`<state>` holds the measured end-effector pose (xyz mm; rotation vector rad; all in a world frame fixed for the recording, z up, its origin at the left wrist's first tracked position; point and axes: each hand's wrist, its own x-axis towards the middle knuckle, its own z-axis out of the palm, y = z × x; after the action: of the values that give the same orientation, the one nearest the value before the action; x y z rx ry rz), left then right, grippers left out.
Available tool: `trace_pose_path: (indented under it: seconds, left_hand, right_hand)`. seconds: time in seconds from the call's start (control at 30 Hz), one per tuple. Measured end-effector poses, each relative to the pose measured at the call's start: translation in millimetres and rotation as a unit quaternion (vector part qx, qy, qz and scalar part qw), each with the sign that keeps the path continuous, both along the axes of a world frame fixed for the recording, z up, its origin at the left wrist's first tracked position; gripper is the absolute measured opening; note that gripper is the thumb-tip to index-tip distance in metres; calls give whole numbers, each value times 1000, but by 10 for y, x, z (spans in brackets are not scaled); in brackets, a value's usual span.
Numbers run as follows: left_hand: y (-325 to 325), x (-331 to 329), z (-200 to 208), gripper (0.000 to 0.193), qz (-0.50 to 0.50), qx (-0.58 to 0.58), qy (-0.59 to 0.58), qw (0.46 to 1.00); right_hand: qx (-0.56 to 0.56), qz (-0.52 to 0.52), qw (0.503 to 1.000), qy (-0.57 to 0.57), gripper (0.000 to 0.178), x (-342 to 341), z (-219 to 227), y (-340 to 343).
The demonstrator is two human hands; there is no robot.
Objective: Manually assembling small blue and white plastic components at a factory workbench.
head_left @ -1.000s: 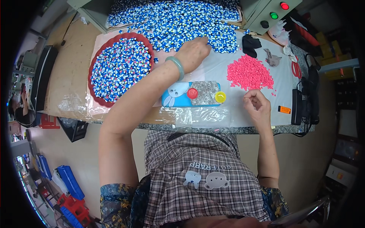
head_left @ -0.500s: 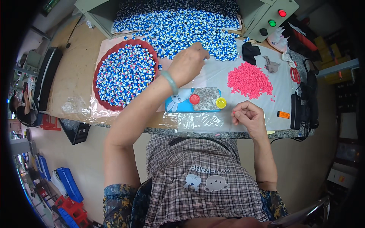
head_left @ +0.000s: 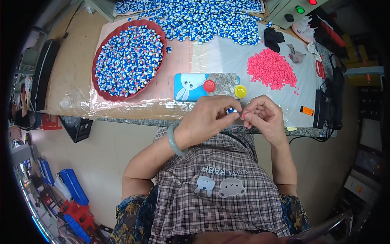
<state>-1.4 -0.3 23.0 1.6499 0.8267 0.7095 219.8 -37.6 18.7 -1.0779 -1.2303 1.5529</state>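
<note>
My left hand (head_left: 212, 118), with a pale green bangle on its wrist, pinches a small blue-and-white piece (head_left: 231, 110) between thumb and finger. Close beside it, my right hand (head_left: 264, 118) is closed in a pinch on a tiny pink piece (head_left: 243, 116). The two held pieces face each other with a small gap. Just beyond my hands lies a blue pad with a rabbit picture (head_left: 189, 83), bearing a red cap (head_left: 209, 86) and a yellow cap (head_left: 240, 91). Farther right spreads a pile of pink pieces (head_left: 272, 69).
A red scalloped tray (head_left: 96, 81) full of blue-and-white pieces stands at the left. A large heap of similar pieces (head_left: 207, 20) lies at the back, by a machine housing with button lights (head_left: 300, 9). Dark cloth (head_left: 273, 39) and an orange-labelled object (head_left: 307, 110) lie at right.
My left hand has come back from the heap with a blue-and-white piece and now meets my right hand near the table's front edge. The whole view has tilted slightly downward.
</note>
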Motion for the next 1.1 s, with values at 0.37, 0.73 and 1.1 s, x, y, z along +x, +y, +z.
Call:
trace_pose_path:
  seconds: [0.37,0.73,1.1]
  left_hand:
    - [-46,32,-125,5,-33,-85,-24,996]
    - [-14,36,-216,4,-81,-300,-154,938]
    - [-31,-39,-242,13,4,-288,-179,941]
  right_hand:
    - [43,2,989,-144,11,-108,87,-94]
    - [381,-12,856,-349,19,-164,133,-63]
    - [222,-49,924,-306,10,-7,91,138]
